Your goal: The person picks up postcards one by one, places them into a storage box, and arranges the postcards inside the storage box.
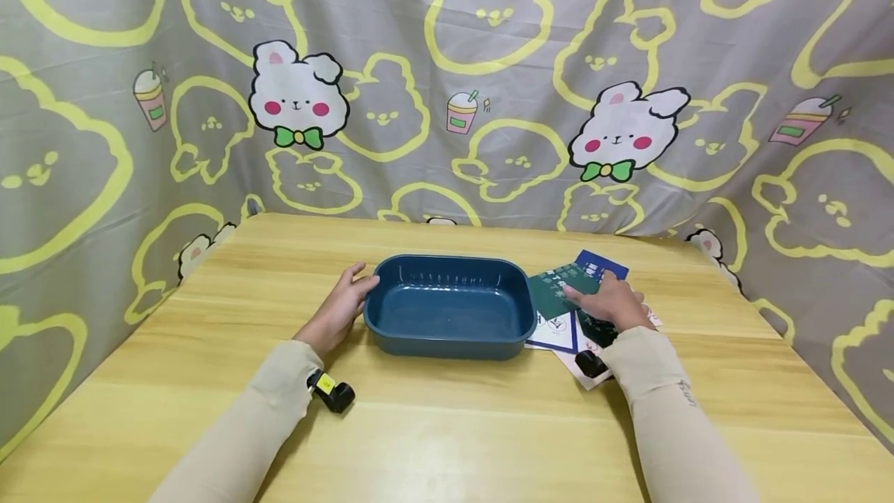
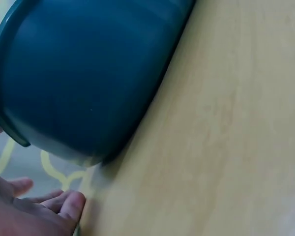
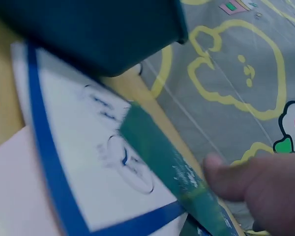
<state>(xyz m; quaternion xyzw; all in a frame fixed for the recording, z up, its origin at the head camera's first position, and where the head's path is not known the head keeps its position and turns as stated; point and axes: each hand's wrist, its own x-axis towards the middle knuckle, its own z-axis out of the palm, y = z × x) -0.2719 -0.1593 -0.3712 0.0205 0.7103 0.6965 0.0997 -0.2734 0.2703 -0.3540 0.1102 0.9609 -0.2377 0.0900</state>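
Note:
A dark blue-green rectangular basin [image 1: 450,348] stands upright on the table. At its left end is my left hand [image 1: 342,305], fingers extended, with the thumb side close to the rim. In the left wrist view the fingers [image 2: 71,206] show apart from the basin's outer wall [image 2: 88,73]. My right hand [image 1: 615,303] reaches over overlapping cards right of the basin, its thumb over a green card [image 1: 559,293]. Beneath lie a white card with a blue border [image 3: 98,137] and a pale pink one [image 3: 19,187]. A blue card [image 1: 601,262] lies behind. The right fingertips are partly hidden.
The pale wooden table [image 1: 447,425] stretches around the basin on every side. Behind it hangs a grey curtain [image 1: 391,99] with yellow outlines and white rabbit heads. Small black cameras [image 1: 335,396] sit on both wrists.

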